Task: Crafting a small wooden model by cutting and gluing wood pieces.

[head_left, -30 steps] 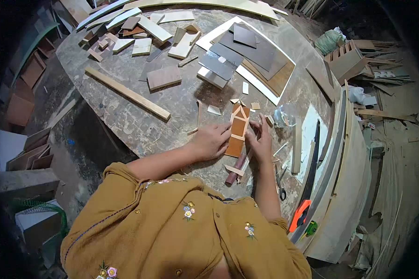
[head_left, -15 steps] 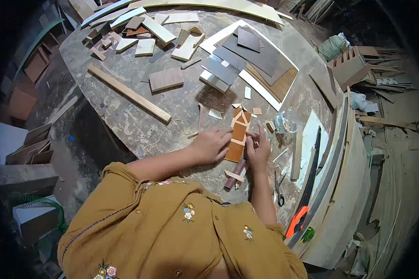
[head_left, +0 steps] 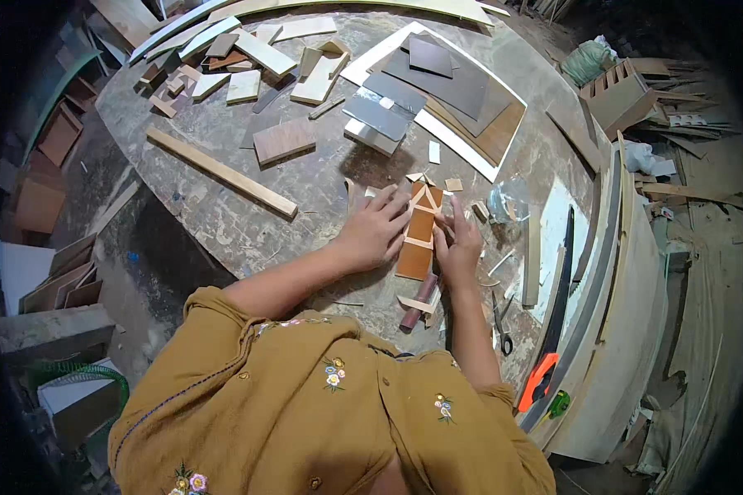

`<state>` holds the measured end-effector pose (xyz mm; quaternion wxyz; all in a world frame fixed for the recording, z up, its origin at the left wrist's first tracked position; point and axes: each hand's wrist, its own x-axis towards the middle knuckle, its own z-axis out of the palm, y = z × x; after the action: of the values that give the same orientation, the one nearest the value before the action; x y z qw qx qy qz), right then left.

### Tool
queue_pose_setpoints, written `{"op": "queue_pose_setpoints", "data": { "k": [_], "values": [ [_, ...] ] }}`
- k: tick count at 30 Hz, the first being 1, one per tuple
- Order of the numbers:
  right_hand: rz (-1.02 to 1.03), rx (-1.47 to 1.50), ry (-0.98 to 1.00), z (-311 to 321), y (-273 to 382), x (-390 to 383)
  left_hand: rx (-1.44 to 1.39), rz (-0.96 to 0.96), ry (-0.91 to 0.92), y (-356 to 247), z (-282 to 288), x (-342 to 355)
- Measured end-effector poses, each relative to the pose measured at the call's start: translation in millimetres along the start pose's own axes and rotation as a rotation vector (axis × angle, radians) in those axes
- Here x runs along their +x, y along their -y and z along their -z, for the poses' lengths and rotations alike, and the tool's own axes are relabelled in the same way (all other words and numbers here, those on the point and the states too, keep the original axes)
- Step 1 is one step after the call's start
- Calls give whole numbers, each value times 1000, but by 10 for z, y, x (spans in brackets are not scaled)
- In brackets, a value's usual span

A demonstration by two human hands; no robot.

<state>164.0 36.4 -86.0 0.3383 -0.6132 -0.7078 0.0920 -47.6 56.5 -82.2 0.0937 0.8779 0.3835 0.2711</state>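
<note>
A small reddish-brown wooden panel lies flat on the worktable between my hands. Thin pale wood strips sit on it as a crossbar and edging, with a peaked shape at its far end. My left hand rests along the panel's left edge, fingers stretched out and apart. At the right edge is my right hand, its fingers extended and its thumb by the panel's side. Just below the panel's near end, a dark red cylinder lies with a loose pale strip across it.
Scissors, an orange-handled saw and a green tape measure lie to the right. A long wood bar is at left. Beyond stand a small block with a grey plate, stacked sheets and several wood offcuts.
My left hand has slid toward the panel's far end, its fingers spreading. My right hand's fingers have straightened beside the panel. The whole view has shifted slightly.
</note>
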Motion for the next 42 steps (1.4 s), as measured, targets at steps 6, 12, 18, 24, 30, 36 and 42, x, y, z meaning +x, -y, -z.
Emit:
{"op": "queue_pose_setpoints", "data": {
  "k": [6, 12, 18, 24, 30, 36, 42],
  "values": [
    [9, -31, -13, -20, 13, -15, 58, -28, 5, -19, 27, 25],
    [-209, 115, -6, -56, -97, 34, 46, -34, -22, -31, 52, 90],
    [-202, 198, -18, -65, -63, 23, -37, 95, -55, 60, -89, 135],
    [-254, 290, -13, -90, -102, 2, -24, 100, -131, 39, -149, 222],
    [-423, 888, -166, -50, -25, 21, -65, 153, -126, 59, -164, 230],
    [-181, 335, -141, -30, -18, -30, -60, 211, -87, 7, -110, 256],
    [-122, 143, -87, -39, -8, -36, -53, 174, -108, -3, -116, 242]
  ]
}}
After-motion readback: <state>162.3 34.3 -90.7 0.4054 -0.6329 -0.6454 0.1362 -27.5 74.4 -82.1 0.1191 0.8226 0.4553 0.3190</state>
